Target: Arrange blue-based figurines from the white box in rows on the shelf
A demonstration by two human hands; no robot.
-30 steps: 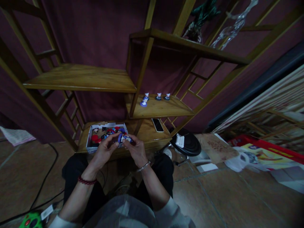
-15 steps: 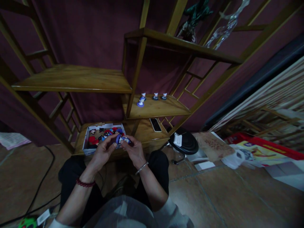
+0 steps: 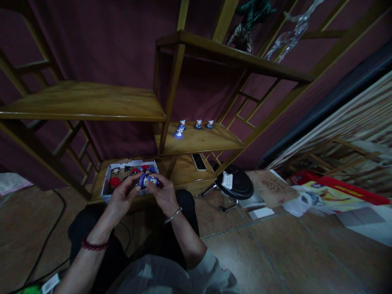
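Observation:
A small purple and white figurine (image 3: 149, 180) is held between my two hands, in front of a cardboard box. My left hand (image 3: 125, 195) closes its fingers on the figurine's left side. From the right, my right hand (image 3: 164, 195) grips the other side with thumb and fingers. Behind them the open box (image 3: 105, 182) holds several figurines in red, blue and black, partly covered by my hands. On the middle shelf (image 3: 199, 143) stand a purple and white figurine (image 3: 179, 132) and, behind it, three white-and-dark figurines (image 3: 198, 124) in a row.
A phone (image 3: 199, 161) lies on the lowest shelf board. To the right stands a black round stool (image 3: 237, 183) with a white object on it. A plastic bag (image 3: 298, 204) and a red and yellow box (image 3: 339, 196) rest on the floor. A cable (image 3: 49, 241) runs at the left.
Both hands, still holding the figurine, appear slightly further left and lower. The figurine looks turned a little between the fingers. The camera view has shifted slightly.

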